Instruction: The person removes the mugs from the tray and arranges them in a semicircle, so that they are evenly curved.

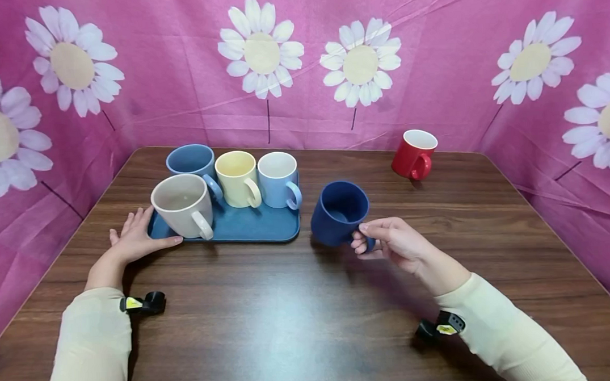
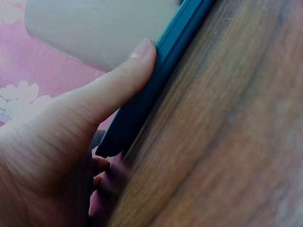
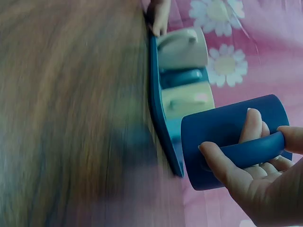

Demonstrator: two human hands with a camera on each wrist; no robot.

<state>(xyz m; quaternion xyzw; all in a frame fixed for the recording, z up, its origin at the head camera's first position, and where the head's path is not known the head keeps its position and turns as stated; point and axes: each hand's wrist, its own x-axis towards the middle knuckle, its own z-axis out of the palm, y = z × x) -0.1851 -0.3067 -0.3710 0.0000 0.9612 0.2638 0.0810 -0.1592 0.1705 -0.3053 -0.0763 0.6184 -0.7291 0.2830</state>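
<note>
My right hand (image 1: 384, 241) grips the handle of a dark blue mug (image 1: 339, 212), tilted toward me just right of a blue tray (image 1: 250, 230). In the right wrist view the fingers (image 3: 253, 125) curl round the handle of the dark blue mug (image 3: 222, 137). My left hand (image 1: 138, 237) lies flat on the table at the tray's front left corner, thumb along its front edge below a beige mug (image 1: 180, 204). The left wrist view shows the thumb (image 2: 109, 90) pressed against the tray edge (image 2: 156, 80). On the tray also stand a grey-blue mug (image 1: 191, 160), a yellow mug (image 1: 237, 177) and a light blue mug (image 1: 278, 179).
A red mug (image 1: 414, 153) stands alone at the back right of the brown wooden table (image 1: 290, 316). Pink cloth with daisies (image 1: 361, 63) walls the table on the back and both sides.
</note>
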